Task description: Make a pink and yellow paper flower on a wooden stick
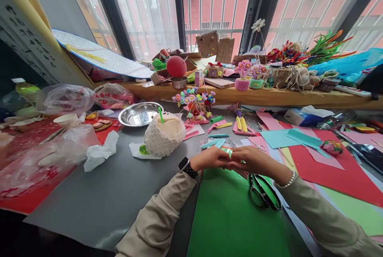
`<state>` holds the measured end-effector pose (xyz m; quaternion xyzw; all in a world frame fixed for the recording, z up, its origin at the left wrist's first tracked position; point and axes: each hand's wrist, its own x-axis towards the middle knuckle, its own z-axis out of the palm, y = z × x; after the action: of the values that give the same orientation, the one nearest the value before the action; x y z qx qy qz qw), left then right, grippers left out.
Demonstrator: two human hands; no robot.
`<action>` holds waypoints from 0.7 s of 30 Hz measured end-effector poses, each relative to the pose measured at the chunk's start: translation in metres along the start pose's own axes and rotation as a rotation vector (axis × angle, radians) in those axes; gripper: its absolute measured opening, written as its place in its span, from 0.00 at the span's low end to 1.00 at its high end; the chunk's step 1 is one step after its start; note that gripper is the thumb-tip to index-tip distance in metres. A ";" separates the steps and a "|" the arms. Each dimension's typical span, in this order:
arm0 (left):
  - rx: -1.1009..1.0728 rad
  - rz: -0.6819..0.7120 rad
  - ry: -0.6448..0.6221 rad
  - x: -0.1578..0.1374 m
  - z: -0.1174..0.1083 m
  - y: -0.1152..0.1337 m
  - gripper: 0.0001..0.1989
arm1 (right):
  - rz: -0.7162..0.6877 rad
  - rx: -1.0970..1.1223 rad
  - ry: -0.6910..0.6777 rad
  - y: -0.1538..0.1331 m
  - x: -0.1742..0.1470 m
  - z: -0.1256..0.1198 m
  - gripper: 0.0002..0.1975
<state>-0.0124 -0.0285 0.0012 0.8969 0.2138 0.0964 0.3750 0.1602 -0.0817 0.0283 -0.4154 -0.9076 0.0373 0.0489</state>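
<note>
My left hand (212, 158), with a dark watch on its wrist, meets my right hand (249, 158) above the far edge of a green sheet (227, 213). Both hands are closed, fingertips close together. Whatever they hold is hidden behind the fingers. Black-handled scissors (259, 194) lie on the green sheet, just below my right hand. Beyond the hands are light blue paper strips (214, 143) and a smaller pair of scissors (257, 144). Folded pink and yellow paper pieces (224, 125) lie farther back.
To the left stand a netted coconut (165, 134) with a green straw and a steel plate (140, 114). A pot of small paper flowers (196, 103) is behind the hands. Coloured paper (317, 161) covers the right side. Plastic bags (60, 149) lie far left; crafts crowd the wooden ledge (149, 91).
</note>
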 end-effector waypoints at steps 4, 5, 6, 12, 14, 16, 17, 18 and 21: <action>-0.153 -0.012 -0.085 -0.001 -0.001 0.001 0.06 | -0.015 0.110 -0.008 0.001 -0.002 -0.003 0.11; -0.192 -0.013 -0.101 -0.001 -0.001 0.001 0.06 | -0.017 0.140 -0.004 0.002 -0.002 -0.004 0.12; -0.231 -0.011 -0.111 -0.002 -0.001 0.002 0.07 | -0.017 0.177 0.001 0.003 -0.002 -0.005 0.13; -0.495 -0.002 -0.099 -0.004 -0.005 0.008 0.12 | 0.065 0.604 0.026 0.015 -0.003 -0.003 0.17; -0.571 -0.013 -0.048 -0.005 -0.007 0.009 0.13 | 0.138 0.739 0.071 0.018 -0.005 0.001 0.18; -0.634 -0.021 0.013 -0.005 -0.009 0.011 0.14 | 0.212 0.850 0.131 0.020 -0.008 0.005 0.18; -0.651 -0.022 0.038 -0.005 -0.009 0.011 0.14 | 0.240 0.899 0.170 0.020 -0.009 0.007 0.18; -0.661 -0.019 0.053 -0.005 -0.010 0.011 0.14 | 0.257 0.941 0.208 0.020 -0.011 0.007 0.17; -0.651 -0.009 0.054 -0.004 -0.010 0.012 0.13 | 0.259 1.016 0.246 0.019 -0.012 0.005 0.16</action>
<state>-0.0158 -0.0321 0.0166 0.7260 0.1854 0.1818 0.6368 0.1815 -0.0787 0.0210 -0.4493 -0.7040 0.4286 0.3447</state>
